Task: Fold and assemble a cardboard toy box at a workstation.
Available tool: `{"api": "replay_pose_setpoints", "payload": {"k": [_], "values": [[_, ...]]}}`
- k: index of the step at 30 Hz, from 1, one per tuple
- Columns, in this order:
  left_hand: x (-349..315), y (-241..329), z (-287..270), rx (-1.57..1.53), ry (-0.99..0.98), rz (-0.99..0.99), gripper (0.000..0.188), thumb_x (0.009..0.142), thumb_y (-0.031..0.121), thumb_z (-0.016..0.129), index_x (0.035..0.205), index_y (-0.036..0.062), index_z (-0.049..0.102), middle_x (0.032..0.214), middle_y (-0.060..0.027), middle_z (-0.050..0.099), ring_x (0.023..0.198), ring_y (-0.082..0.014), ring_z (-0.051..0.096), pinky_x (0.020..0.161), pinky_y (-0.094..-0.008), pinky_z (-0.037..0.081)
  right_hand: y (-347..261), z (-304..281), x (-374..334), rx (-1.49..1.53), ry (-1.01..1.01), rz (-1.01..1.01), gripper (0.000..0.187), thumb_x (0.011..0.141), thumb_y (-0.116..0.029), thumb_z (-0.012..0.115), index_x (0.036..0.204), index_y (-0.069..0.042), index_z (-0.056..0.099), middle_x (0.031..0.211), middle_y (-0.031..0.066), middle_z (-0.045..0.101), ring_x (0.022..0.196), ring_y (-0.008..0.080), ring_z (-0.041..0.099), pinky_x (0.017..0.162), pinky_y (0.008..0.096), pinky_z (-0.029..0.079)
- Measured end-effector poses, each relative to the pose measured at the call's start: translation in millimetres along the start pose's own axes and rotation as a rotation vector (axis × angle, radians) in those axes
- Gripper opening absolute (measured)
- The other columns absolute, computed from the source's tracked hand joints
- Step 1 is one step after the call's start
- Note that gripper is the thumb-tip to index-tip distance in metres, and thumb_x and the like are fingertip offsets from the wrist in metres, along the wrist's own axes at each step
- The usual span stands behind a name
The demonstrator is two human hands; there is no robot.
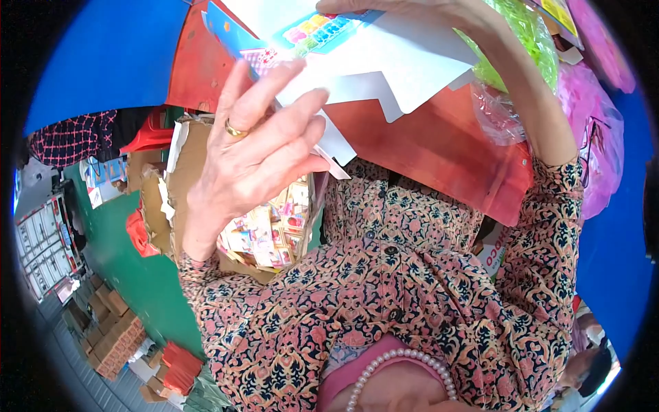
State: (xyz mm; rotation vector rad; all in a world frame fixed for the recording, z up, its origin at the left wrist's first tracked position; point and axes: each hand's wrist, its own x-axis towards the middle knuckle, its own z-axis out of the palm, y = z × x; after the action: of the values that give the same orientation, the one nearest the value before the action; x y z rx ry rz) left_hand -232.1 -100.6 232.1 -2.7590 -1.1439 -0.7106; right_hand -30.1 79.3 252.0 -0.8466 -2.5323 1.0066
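Observation:
A white card box point(419, 62), printed in blue with rows of colourful shapes, is partly unfolded in front of me at the top, cut off by the picture's edge. My right hand point(391, 5) grips its far edge; only part of that hand shows. My left hand point(261, 147), wearing a gold ring, is raised at the box's left side with bent fingers apart. Its fingertips lie over the checked printed flap point(259, 58) and a white flap point(336, 141); whether they touch is unclear. Below it stands an open brown carton point(180, 165) holding many small printed packets point(271, 230).
The red tabletop point(439, 147) lies under the box. To the right are a green plastic bag point(525, 51) and a pink plastic bag point(590, 130). A red stool point(147, 134) and a person in checked clothing point(72, 139) are at the left. Stacked cartons point(110, 336) stand on the floor.

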Motion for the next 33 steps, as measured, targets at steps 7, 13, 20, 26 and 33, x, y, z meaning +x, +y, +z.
{"api": "replay_pose_setpoints", "payload": {"k": [7, 13, 20, 26, 33], "values": [[33, -16, 3, -0.083, -0.27, 0.093, 0.032, 0.068, 0.032, 0.075, 0.081, 0.0066, 0.059, 0.082, -0.0049, 0.059, 0.093, -0.0246, 0.061, 0.099, -0.0504, 0.044, 8, -4, 3, -0.033, 0.053, -0.003, 0.058, 0.081, -0.036, 0.071, 0.118, 0.007, 0.061, 0.112, 0.0183, 0.058, 0.101, 0.0276, 0.059, 0.086, 0.0349, 0.046], [69, -16, -24, 0.024, -0.153, -0.137, 0.035, 0.072, 0.031, 0.074, 0.074, 0.0034, 0.052, 0.103, -0.0144, 0.069, 0.111, -0.0291, 0.063, 0.107, -0.0515, 0.036, 21, -35, 26, 0.495, 0.024, 0.107, 0.038, 0.084, -0.032, 0.069, 0.107, -0.001, 0.069, 0.096, 0.0082, 0.068, 0.091, 0.0152, 0.059, 0.083, 0.0304, 0.046], [68, -31, -55, -0.331, 0.134, -0.436, 0.033, 0.078, 0.025, 0.076, 0.079, -0.0021, 0.057, 0.137, -0.0216, 0.053, 0.13, -0.0352, 0.049, 0.108, -0.048, 0.036, -6, -62, 49, 0.82, 0.129, 0.049, 0.025, 0.099, -0.024, 0.051, 0.095, -0.003, 0.065, 0.09, 0.0029, 0.064, 0.083, 0.0123, 0.056, 0.073, 0.0298, 0.046], [51, -32, -82, -0.575, 0.509, -0.599, 0.018, 0.076, 0.007, 0.075, 0.074, -0.0002, 0.059, 0.139, -0.0222, 0.049, 0.125, -0.0282, 0.051, 0.101, -0.0391, 0.042, -23, -50, 20, 0.837, 0.028, -0.037, 0.064, 0.099, -0.052, 0.045, 0.143, -0.006, 0.043, 0.135, 0.0089, 0.054, 0.118, 0.0194, 0.056, 0.094, 0.0332, 0.049], [50, -16, -103, -0.568, 0.505, -0.592, 0.017, 0.076, 0.009, 0.076, 0.073, 0.0009, 0.061, 0.14, -0.0226, 0.046, 0.125, -0.0278, 0.05, 0.102, -0.0377, 0.039, -39, -55, 2, 0.872, -0.065, -0.09, 0.08, 0.092, -0.051, 0.059, 0.151, -0.006, 0.028, 0.145, 0.0137, 0.043, 0.133, 0.0193, 0.041, 0.108, 0.033, 0.036]]}}
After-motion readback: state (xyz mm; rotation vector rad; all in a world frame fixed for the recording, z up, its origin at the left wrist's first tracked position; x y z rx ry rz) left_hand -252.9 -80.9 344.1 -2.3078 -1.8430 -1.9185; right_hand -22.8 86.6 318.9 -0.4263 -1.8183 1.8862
